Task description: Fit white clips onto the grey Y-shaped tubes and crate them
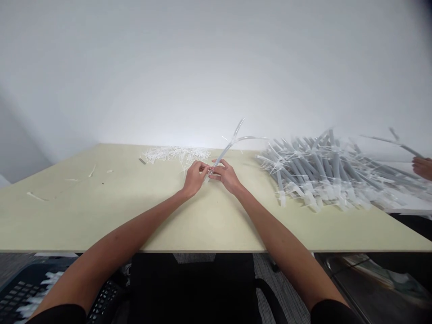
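Observation:
A grey tube with two clear branches forming a Y (222, 155) tilts up and to the right above the table. My right hand (226, 174) is closed around its lower stem with thumb and fingers. Right beside it, my left hand (196, 176) pinches at the tube's lower end, fingertips meeting those of the right; whatever small piece lies between them is hidden. A whitish end fitting shows just under the fingers. Thin white strands, apparently cable ties, stick out at the fork. Behind my left hand lies a heap of white cable ties (175, 154).
A large pile of similar grey tubes (320, 168) with clear ends covers the table's right side. Another person's hand (422, 168) holds a similar tube at far right. Loose ties (36, 196) lie at left. A dark basket (13, 288) with white parts stands below the table (111, 220).

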Tool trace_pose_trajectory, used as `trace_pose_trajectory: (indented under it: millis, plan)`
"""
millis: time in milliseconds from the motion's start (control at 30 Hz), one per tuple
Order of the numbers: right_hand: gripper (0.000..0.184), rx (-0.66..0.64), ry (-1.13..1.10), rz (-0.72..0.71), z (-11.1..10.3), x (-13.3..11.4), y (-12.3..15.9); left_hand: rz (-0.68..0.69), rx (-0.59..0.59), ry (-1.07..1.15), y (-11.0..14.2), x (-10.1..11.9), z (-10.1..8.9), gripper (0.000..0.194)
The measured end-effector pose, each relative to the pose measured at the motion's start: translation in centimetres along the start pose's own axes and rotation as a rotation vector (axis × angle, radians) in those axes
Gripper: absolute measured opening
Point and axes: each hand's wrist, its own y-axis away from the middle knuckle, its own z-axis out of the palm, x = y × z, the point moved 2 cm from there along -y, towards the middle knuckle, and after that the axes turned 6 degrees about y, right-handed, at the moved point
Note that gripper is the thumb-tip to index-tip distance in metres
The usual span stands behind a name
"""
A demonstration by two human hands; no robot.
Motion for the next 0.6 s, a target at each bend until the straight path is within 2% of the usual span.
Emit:
trace_pose_trajectory:
  millis: [133, 233, 300, 500, 600]
  plan:
    - [0.033, 0.018, -0.023, 0.008, -0.2, -0.3, -0.1, -0.181, -0.005, 0.097, 0.3, -0.3, 0.4, 0.024]
    - [0.033, 0.008, -0.099, 0.021, -0.3, -0.6, -0.1, -0.199, -0.029, 0.141, 0.8, 0.2, 0.5, 0.03]
    - [0.032, -0.025, -0.193, 0.024, -0.3, -1.2, 0.0, -0.11, -0.016, 0.178, 1.3, 1.3, 0.4, 0.033]
    - [0.028, -0.185, -0.434, 0.085, 0.1, -3.4, 0.7, 0.368, -0.085, 0.097, 2.7, 4.9, 0.6, 0.032]
    - [0.033, -0.224, -0.448, 0.095, 0.3, -4.0, 1.2, 0.464, -0.116, 0.025, 3.0, 5.4, 0.7, 0.038]
